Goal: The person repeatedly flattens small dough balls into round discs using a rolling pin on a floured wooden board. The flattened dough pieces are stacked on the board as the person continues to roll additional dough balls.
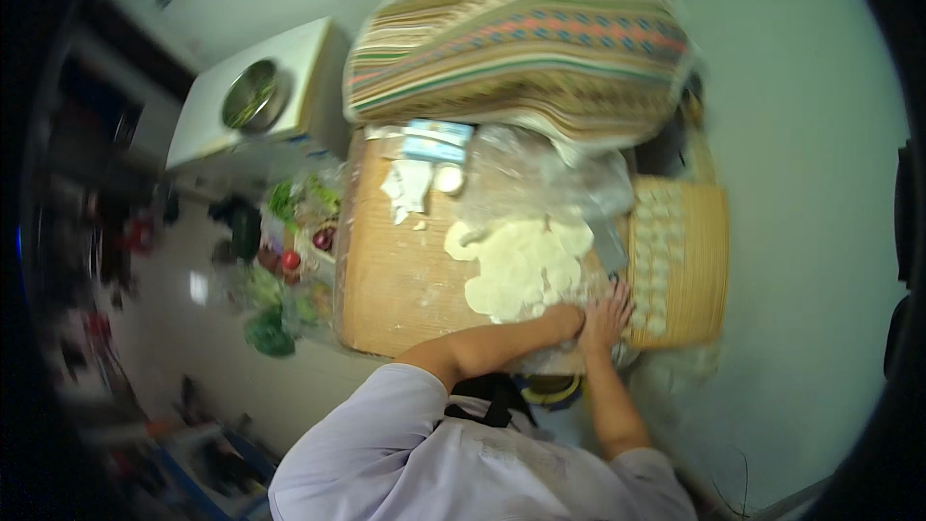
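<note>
Both my hands are at the near right corner of a wooden board (405, 268). My left hand (569, 320) reaches across to the right, its fingers mostly hidden by the other hand. My right hand (609, 311) lies over it or just beside it, with fingers extended and spread. Whether anything is under the hands cannot be seen. Thin round dough wrappers (524, 268) overlap in a pale pile just beyond them. Rows of small pale dumplings (655, 260) rest on a yellow slatted tray (702, 268) to the right of my fingers.
Clear plastic sheeting (535, 170), a blue box (438, 141), torn white paper (409, 184) and a small round container (448, 179) occupy the board's far side. Striped cloth (521, 51) drapes beyond. Left are bagged vegetables (286, 202) and a metal bowl (253, 95) on a white cabinet (213, 112).
</note>
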The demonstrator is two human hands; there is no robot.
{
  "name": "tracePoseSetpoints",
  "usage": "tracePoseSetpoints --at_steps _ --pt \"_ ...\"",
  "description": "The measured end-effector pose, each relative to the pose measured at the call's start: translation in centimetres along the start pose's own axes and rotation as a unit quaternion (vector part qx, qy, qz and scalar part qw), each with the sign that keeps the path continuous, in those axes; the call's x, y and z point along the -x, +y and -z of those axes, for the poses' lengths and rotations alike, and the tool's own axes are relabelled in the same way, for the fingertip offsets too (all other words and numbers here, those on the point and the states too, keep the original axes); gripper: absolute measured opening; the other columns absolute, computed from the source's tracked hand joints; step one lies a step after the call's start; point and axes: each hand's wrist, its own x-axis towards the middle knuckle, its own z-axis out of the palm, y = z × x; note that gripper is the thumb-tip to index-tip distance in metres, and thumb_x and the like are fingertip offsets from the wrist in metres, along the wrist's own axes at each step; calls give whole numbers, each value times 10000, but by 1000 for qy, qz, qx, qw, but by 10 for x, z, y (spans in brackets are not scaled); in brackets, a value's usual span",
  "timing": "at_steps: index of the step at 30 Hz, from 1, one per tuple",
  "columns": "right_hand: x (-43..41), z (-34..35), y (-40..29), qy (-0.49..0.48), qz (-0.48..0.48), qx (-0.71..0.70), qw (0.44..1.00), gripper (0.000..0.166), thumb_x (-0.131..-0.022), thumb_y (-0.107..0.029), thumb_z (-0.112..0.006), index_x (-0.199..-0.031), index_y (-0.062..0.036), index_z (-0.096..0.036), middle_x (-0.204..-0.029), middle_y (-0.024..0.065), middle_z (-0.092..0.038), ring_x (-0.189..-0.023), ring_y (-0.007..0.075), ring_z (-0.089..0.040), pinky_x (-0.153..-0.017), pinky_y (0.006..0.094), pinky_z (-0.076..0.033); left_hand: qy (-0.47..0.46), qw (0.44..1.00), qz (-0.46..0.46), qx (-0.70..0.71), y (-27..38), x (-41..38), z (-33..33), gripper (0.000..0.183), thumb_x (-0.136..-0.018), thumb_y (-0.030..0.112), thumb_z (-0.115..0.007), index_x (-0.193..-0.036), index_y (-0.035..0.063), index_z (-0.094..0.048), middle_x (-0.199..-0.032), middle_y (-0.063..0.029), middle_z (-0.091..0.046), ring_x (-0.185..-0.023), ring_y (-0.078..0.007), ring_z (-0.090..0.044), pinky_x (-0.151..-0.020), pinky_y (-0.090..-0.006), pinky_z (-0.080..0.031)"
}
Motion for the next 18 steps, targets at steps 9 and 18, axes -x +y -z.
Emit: tracePoseSetpoints --at_steps 9,18 --pt "48 -3 25 25 118 66 990 619 -949 -177 -607 -1504 -23 -379 -1618 195 -334 -1534 384 -254 -1233 597 -167 76 994 -81 17 -20 -17 -41 233 -851 218 -631 -921 31 -749 -922 -195 -746 -897 -370 -726 -804 -460 -567" --pt "53 -6 24 -13 90 74 993 588 -959 -160 -588 -1491 10 -402 -1610 185 -359 -1526 356 -282 -1237 593 -157 81 995 -33 53 -27 -18 -39 231 -857 148 -645 -1017 17 -747 -1057 -226 -734 -1005 -380 -721 -856 -457 -572"
